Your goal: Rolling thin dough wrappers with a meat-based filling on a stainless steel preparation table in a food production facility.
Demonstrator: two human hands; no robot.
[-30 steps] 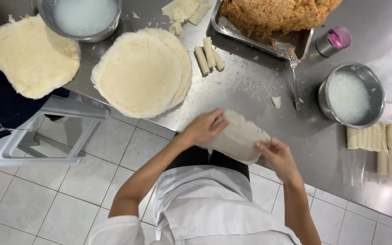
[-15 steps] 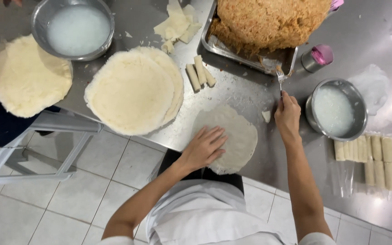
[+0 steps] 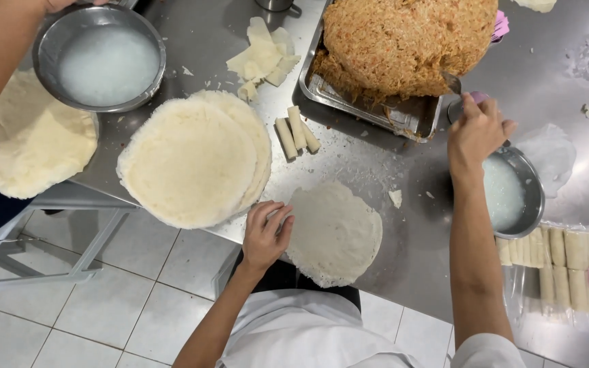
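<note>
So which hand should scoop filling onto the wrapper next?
Right, probably. The right hand already grips the spoon dug into the shredded filling in the tray. The left hand rests on the flat wrapper, pinning it.

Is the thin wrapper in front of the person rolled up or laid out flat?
Laid out flat. The wrapper lies spread as a round sheet on the steel table, its left edge under the left hand.
</note>
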